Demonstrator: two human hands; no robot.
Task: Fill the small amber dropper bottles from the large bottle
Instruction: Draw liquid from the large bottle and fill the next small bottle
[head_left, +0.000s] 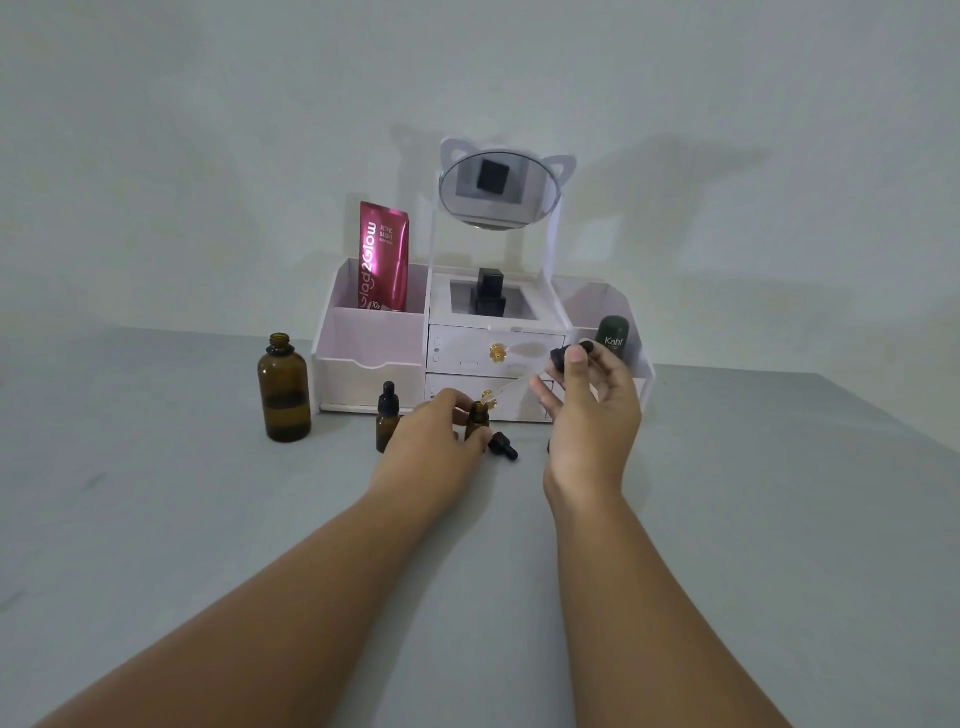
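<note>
The left hand (435, 435) grips 1 open small amber bottle (477, 420), while the right hand (589, 410) pinches a dropper (540, 375) above it.

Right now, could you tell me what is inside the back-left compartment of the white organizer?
A pink tube stands upright in the white organizer, its upper part rising above the wall. The wall hides its lower end and anything else in there.

Home vanity table: cosmetics organiser (363, 332) with cat-eared mirror (498, 189).
</note>
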